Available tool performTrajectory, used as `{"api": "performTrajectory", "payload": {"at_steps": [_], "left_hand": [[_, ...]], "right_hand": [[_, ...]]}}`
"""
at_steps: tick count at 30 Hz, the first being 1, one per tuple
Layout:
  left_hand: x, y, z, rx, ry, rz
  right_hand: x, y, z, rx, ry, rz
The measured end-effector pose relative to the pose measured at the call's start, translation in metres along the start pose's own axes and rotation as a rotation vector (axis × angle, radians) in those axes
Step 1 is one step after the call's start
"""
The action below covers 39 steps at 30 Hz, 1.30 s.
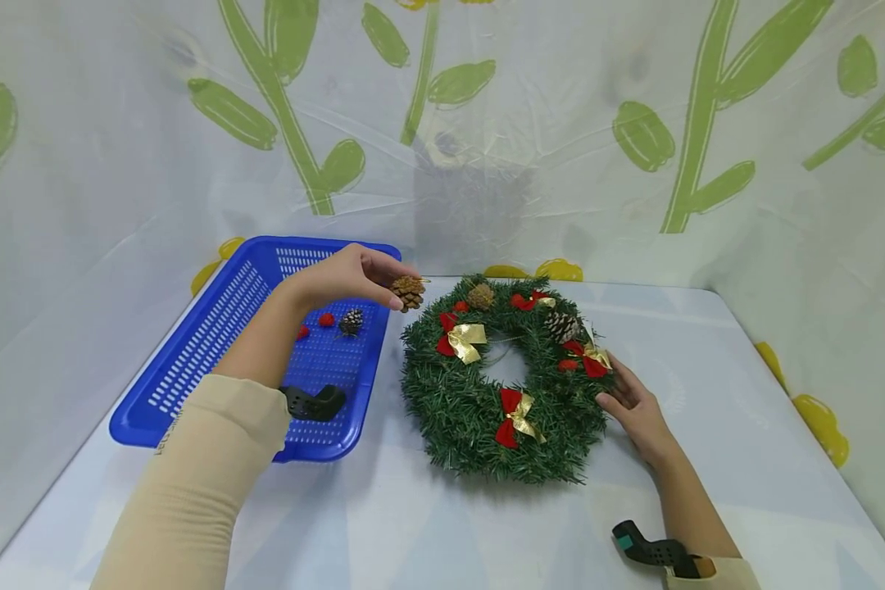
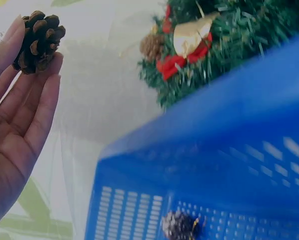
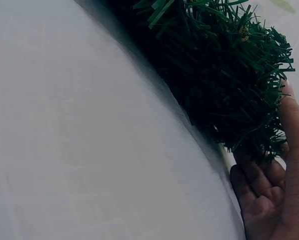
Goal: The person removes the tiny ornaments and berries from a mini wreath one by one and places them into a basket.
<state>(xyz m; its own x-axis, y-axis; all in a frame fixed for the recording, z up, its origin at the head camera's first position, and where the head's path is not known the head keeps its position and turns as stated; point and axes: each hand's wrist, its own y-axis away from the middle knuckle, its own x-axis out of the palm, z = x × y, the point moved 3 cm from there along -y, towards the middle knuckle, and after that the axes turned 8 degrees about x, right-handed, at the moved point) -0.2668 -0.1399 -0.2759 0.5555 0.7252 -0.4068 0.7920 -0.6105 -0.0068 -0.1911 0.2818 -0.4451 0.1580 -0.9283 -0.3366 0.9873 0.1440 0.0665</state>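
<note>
My left hand (image 1: 348,277) pinches a brown pine cone (image 1: 409,292) between thumb and fingers, above the gap between the basket and the wreath. The left wrist view shows the same pine cone (image 2: 38,42) at the fingertips. A green Christmas wreath (image 1: 442,410) lies on the table, decorated with red-and-gold bows (image 1: 463,340), a frosted pine cone (image 1: 562,326), a tan cone (image 1: 480,297) and red berries. At its right edge my right hand (image 1: 640,416) grips the greenery (image 3: 224,85), thumb on the outer side and fingers curled underneath.
Left of the wreath stands a blue perforated basket (image 1: 369,385). Inside it lie a frosted pine cone (image 1: 351,322) and red berries (image 1: 327,319). A white sheet printed with green leaves (image 1: 460,82) hangs behind the white table (image 1: 383,524).
</note>
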Motion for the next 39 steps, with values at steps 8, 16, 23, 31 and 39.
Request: {"api": "performTrajectory", "payload": {"at_steps": [8, 16, 23, 31, 39], "left_hand": [[-0.017, 0.012, 0.013, -0.031, -0.047, -0.026], [-0.034, 0.030, 0.027, -0.096, -0.149, -0.083], [-0.042, 0.038, 0.045, -0.134, -0.157, -0.093], [-0.050, 0.050, 0.068, -0.200, -0.171, -0.074], [-0.056, 0.058, 0.077, -0.220, -0.244, -0.090]], "right_hand": [[0.000, 0.000, -0.001, -0.011, -0.011, -0.002], [0.000, 0.001, -0.001, 0.019, 0.009, -0.004], [0.000, 0.001, -0.001, 0.016, -0.004, -0.001], [0.004, -0.001, -0.004, 0.004, -0.030, -0.004], [0.003, 0.000, -0.002, -0.024, 0.000, -0.013]]}}
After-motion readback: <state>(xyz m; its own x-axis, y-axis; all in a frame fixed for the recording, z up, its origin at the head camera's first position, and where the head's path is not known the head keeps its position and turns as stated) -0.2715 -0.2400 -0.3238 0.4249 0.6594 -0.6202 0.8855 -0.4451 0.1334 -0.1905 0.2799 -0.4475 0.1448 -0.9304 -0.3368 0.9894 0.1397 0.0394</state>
